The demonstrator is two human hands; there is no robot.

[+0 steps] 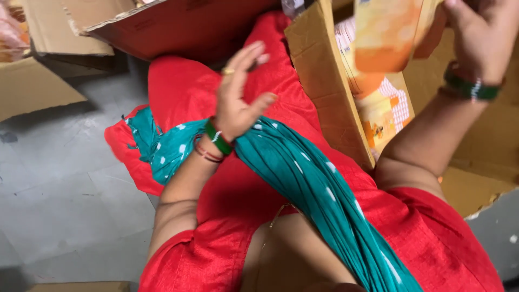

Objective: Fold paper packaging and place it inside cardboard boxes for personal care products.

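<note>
Orange packet (385,35) is pinched under my right hand (478,38) fingers, above the cardboard box (324,81). Left hand (238,94) hangs empty, fingers loosely spread, over red cloth (184,86).

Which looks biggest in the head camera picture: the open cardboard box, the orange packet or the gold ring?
1. Open cardboard box, biggest.
2. Orange packet, held up by the right hand near the camera, so it may look oversized.
3. Gold ring, smallest.

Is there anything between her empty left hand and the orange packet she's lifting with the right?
Yes. The left hand is open over her lap, and the upright flap of the cardboard box stands between it and the orange packet, which the right hand holds above the box.
</note>
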